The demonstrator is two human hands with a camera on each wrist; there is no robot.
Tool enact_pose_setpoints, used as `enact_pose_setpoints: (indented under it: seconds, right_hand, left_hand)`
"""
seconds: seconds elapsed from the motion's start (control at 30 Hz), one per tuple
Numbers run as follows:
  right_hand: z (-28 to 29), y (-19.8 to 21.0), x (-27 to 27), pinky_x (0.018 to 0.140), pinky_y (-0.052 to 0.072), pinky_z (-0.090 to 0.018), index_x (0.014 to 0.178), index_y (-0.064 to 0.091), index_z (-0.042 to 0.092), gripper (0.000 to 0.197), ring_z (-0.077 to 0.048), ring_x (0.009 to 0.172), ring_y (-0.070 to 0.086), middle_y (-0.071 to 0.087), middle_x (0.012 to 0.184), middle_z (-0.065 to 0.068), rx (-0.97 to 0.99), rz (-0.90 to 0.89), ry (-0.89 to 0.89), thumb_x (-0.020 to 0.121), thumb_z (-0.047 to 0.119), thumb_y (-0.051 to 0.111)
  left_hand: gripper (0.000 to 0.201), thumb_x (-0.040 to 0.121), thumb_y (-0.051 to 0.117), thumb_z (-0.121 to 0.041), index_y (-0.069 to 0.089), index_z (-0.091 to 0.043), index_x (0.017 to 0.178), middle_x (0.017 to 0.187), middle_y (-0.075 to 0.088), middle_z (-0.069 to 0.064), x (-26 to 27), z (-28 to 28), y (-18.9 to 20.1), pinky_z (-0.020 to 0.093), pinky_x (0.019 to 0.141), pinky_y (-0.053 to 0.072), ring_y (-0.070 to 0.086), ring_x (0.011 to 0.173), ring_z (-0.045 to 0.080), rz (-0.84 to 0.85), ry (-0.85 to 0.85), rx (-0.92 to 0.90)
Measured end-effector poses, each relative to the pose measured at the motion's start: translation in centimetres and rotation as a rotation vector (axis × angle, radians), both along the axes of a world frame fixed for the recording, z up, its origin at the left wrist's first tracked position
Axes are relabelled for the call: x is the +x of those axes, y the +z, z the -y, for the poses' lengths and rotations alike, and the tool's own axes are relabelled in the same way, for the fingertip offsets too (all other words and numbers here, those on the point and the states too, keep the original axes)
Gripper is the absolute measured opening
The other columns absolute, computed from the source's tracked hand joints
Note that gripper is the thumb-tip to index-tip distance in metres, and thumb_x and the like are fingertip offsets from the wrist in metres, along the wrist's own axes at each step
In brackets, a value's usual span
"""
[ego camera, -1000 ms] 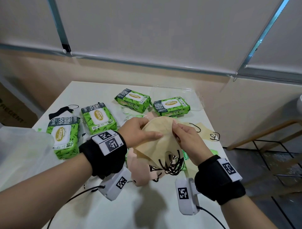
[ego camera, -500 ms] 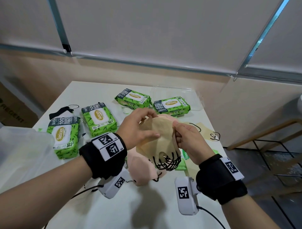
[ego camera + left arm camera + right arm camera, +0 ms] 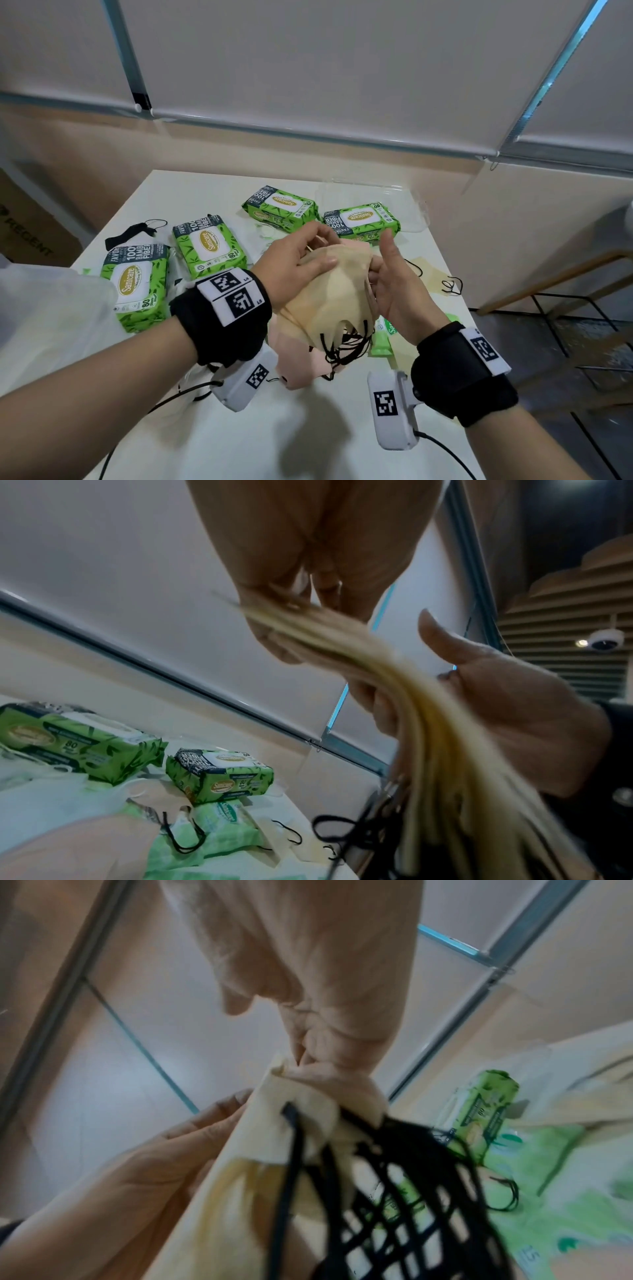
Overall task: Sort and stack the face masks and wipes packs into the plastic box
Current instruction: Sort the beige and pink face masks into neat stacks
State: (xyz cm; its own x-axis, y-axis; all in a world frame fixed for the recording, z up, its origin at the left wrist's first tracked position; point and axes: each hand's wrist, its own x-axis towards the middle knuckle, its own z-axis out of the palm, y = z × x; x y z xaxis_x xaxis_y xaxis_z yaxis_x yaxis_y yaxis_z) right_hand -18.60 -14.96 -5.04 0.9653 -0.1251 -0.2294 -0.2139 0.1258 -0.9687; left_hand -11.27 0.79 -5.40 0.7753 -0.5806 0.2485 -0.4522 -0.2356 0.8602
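My left hand [image 3: 301, 260] grips a stack of beige face masks [image 3: 337, 291] above the table, thumb on top and fingers behind its far edge. My right hand [image 3: 394, 284] holds the stack's right side with curled fingers, thumb raised off it. Black ear loops [image 3: 346, 346] dangle from the stack's near end. In the left wrist view the left hand's fingers [image 3: 291, 615] pinch the layered masks [image 3: 428, 737]. The right wrist view shows the right hand's fingers [image 3: 325, 1047] curled on the stack's corner [image 3: 240, 1177]. Pink masks [image 3: 301, 356] lie beneath. Green wipes packs [image 3: 137, 284] [image 3: 209, 245] [image 3: 281, 207] [image 3: 363, 219] lie on the table.
A translucent plastic box [image 3: 44, 308] sits at the table's left edge. A clear lid [image 3: 370, 192] lies behind the far packs. A black mask [image 3: 133, 231] is at far left, a loose beige mask [image 3: 435, 277] at right, a small green wipes pack [image 3: 382, 339] under the stack.
Both hands have shifted the beige stack slightly away and up. The right thumb, earlier pressed on the stack, now sticks up clear of it.
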Motion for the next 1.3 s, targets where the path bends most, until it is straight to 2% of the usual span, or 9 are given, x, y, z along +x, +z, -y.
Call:
enact_pose_setpoints:
  seconds: [0.1,0.23,0.4,0.53,0.7,0.9,1.03,1.17,1.3]
  right_hand:
    - [0.3,-0.3,-0.4,0.075,0.057,-0.03,0.116,0.063,0.006,0.047,-0.022,0.09,0.069,0.071,0.106,-0.012,0.067,-0.061,0.139,0.079,0.036,0.066]
    - [1.3,-1.3,-0.4,0.072,0.056,-0.03,0.112,0.064,-0.005,0.051,-0.027,0.087,0.067,0.069,0.108,-0.021,0.013,-0.17,0.132,0.07,0.023,0.069]
    - [2.0,-0.9,-0.4,0.071,0.054,-0.034,0.111,0.065,0.002,0.039,-0.023,0.081,0.068,0.073,0.096,-0.013,-0.035,-0.093,0.022,0.079,0.024,0.069]
    - [1.3,-1.1,-0.4,0.08,0.056,-0.032,0.122,0.056,0.012,0.058,-0.019,0.096,0.068,0.071,0.105,-0.006,-0.024,0.038,0.096,0.069,0.016,0.077]
    - [1.6,-1.5,-0.7,0.077,0.056,-0.029,0.113,0.061,0.019,0.044,-0.016,0.094,0.067,0.071,0.101,-0.004,0.043,0.064,0.097,0.071,0.015,0.072]
    - [1.0,-3.0,-0.5,0.086,0.055,-0.036,0.111,0.058,0.024,0.052,-0.02,0.099,0.067,0.069,0.107,-0.008,0.023,0.051,0.045,0.064,0.012,0.076]
    - [1.7,-3.2,-0.8,0.079,0.055,-0.028,0.111,0.062,0.015,0.051,-0.016,0.092,0.067,0.071,0.099,-0.006,-0.12,0.073,0.068,0.064,0.007,0.08]
    - [0.7,-3.2,-0.9,0.069,0.053,-0.02,0.107,0.066,0.014,0.055,-0.01,0.081,0.064,0.071,0.09,-0.002,-0.212,0.084,0.101,0.054,0.009,0.079]
    - [-0.2,-2.8,-0.4,0.064,0.051,-0.017,0.109,0.064,0.006,0.057,-0.005,0.072,0.062,0.068,0.085,-0.001,-0.25,0.135,0.068,0.058,-0.01,0.082]
  left_hand:
    - [0.027,0.089,0.061,-0.015,0.051,-0.038,0.1,0.086,0.05,-0.01,-0.3,0.4,0.2,0.016,0.067,0.042,0.045,0.063,0.002,-0.074,-0.03,-0.064]
    - [0.047,0.075,0.073,-0.029,0.045,-0.042,0.111,0.099,0.049,-0.012,-0.4,-0.1,1.0,0.014,0.077,0.045,0.051,0.073,0.002,-0.161,-0.126,-0.01]
    - [0.126,0.057,0.089,-0.014,0.003,-0.028,0.147,0.122,0.034,-0.016,-0.1,-1.1,1.7,-0.005,0.076,0.03,0.04,0.11,0.002,-0.024,-0.297,0.566]
    - [0.11,0.069,0.077,-0.004,0.002,-0.026,0.147,0.108,0.057,-0.001,-0.4,-0.2,1.0,0.021,0.075,0.044,0.058,0.096,0.018,0.086,-0.22,0.641]
    - [0.088,0.073,0.065,0.002,0.016,-0.019,0.143,0.106,0.052,0.005,-0.3,-0.3,1.2,0.015,0.055,0.031,0.047,0.08,0.016,0.146,-0.227,0.681]
    - [0.092,0.074,0.071,-0.006,0.014,-0.015,0.145,0.133,0.046,0.006,-0.6,0.3,0.0,0.009,0.072,0.028,0.049,0.117,0.022,0.152,-0.258,0.642]
    - [0.112,0.055,0.09,-0.026,0.022,-0.025,0.144,0.132,0.044,-0.013,-0.2,-0.7,0.9,0.001,0.085,0.032,0.041,0.119,0.001,-0.086,-0.39,0.633]
    - [0.065,0.061,0.083,-0.044,0.051,-0.033,0.116,0.116,0.058,-0.01,-0.2,0.2,0.0,0.011,0.091,0.043,0.054,0.104,0.001,-0.274,-0.244,0.32]
    - [0.04,0.057,0.073,-0.05,0.059,-0.036,0.092,0.088,0.069,-0.006,-0.5,1.4,-1.8,0.024,0.074,0.051,0.063,0.075,0.006,-0.334,-0.075,0.158]
